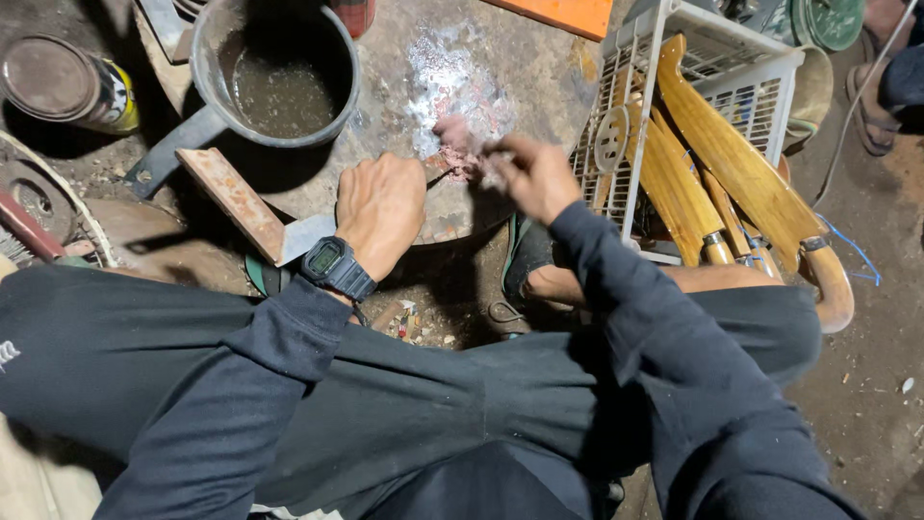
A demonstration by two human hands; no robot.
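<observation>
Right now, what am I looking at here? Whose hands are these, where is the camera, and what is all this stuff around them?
This is a single picture from a camera worn on a person's head, looking down at their own lap and hands. The left hand, with a digital wristwatch, presses down on a round, worn work slab. The right hand is blurred; it seems to pinch something small beside a pinkish lump. Nearby are a grey pot of murky liquid, a tin can, and a white crate of curved wooden handles.

Single head view, looking steeply down, close over lap and floor.
</observation>
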